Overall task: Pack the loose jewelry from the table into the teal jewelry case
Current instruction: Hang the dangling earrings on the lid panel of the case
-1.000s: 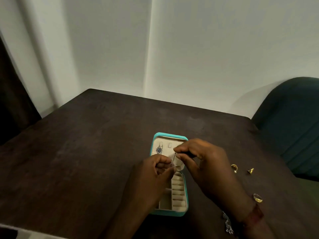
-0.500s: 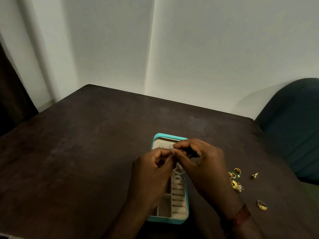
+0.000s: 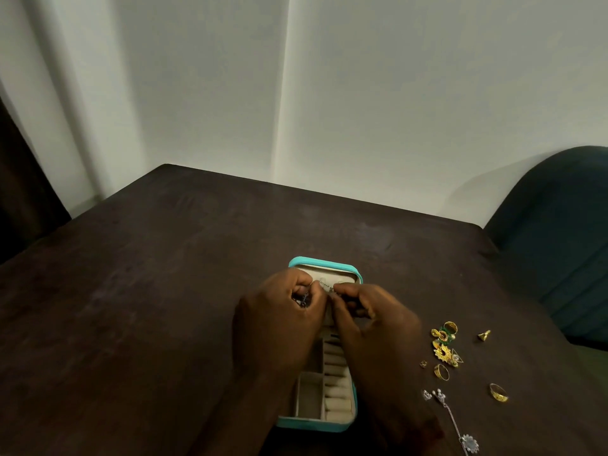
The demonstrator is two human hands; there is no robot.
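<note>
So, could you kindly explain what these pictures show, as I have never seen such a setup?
There is no machine here: these are a person's two bare hands, filmed by one camera worn on the head, looking forward and down. On the dark brown table lies an open teal jewelry case with cream compartments. Above it, the left hand and right hand pinch a thin silvery chain stretched between them. To the right lie loose pieces: a cluster of gold ornaments, a gold ring and a long silver piece with a flower pendant. A dark green chair stands beyond.
</note>
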